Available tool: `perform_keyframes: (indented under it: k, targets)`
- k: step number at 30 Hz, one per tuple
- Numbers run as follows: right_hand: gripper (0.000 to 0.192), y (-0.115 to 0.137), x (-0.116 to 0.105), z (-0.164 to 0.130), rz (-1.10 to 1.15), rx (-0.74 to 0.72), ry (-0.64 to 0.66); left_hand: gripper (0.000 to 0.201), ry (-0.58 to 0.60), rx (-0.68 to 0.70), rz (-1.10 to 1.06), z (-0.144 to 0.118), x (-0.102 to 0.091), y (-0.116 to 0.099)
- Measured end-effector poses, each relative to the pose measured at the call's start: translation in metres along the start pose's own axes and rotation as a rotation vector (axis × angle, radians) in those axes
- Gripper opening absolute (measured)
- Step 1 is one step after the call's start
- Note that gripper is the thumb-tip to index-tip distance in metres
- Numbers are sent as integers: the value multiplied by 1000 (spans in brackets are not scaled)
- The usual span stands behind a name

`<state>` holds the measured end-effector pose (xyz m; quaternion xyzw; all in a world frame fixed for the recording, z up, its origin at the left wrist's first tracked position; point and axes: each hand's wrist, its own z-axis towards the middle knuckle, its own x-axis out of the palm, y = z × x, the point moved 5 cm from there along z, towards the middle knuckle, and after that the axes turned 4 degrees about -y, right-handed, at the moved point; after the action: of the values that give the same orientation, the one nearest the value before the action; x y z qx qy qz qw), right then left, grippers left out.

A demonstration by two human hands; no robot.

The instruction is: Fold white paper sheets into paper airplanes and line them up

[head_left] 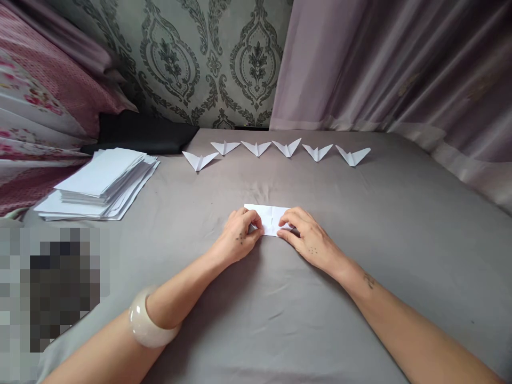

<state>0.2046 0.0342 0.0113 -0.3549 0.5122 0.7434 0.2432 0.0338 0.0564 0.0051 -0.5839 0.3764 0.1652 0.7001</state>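
Head view shows the folded paper (pixel 269 217) lying flat on the grey bed (pixel 360 224), long axis running left to right. The left hand (pixel 240 234) pinches its left end, the right hand (pixel 306 234) presses its right end, fingers curled onto it; both equally near.

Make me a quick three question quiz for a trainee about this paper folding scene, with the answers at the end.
1. How many finished paper planes stand in the row at the far side of the grey sheet?
2. True or false: the stack of white paper lies on the person's right.
3. What do the left hand and right hand press on? A) a bracelet B) a folded white paper C) a pillow

Key: 1. Six. 2. False, it lies on the left. 3. B.
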Motion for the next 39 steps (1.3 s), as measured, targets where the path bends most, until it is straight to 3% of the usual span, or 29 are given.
perform_keyframes:
  k: [7, 10, 13, 18, 21, 27, 31, 35, 39]
  targets:
    - [27, 10, 3, -4, -228, -141, 19, 20, 2, 57, 37, -2, 1, -4]
    - [32, 19, 1, -8, -351, -175, 39, 28, -9, 234, 202, -10, 1, -13]
    - [34, 29, -2, -11, -409, -196, 50, 32, 65, 428, 312, -18, 2, -22]
    - [31, 31, -2, -12, -386, -207, 30, 20, 122, 477, 229, -10, -4, -17]
    - [29, 26, 1, -9, -340, -196, 0, 20, 94, 535, 224, -5, -6, -15]
    - [22, 21, 6, -3, -287, -179, -36, 31, 3, 679, 507, -11, 2, -21]
    - [19, 18, 9, 0, -291, -230, -70, 31, -29, 676, 624, -10, 5, -23]
    - [23, 18, 10, 4, -303, -338, -88, 26, -84, 624, 542, -5, 1, -18]
    - [22, 29, -5, 4, -212, -316, -115, 28, -117, 628, 290, -7, -10, -19]
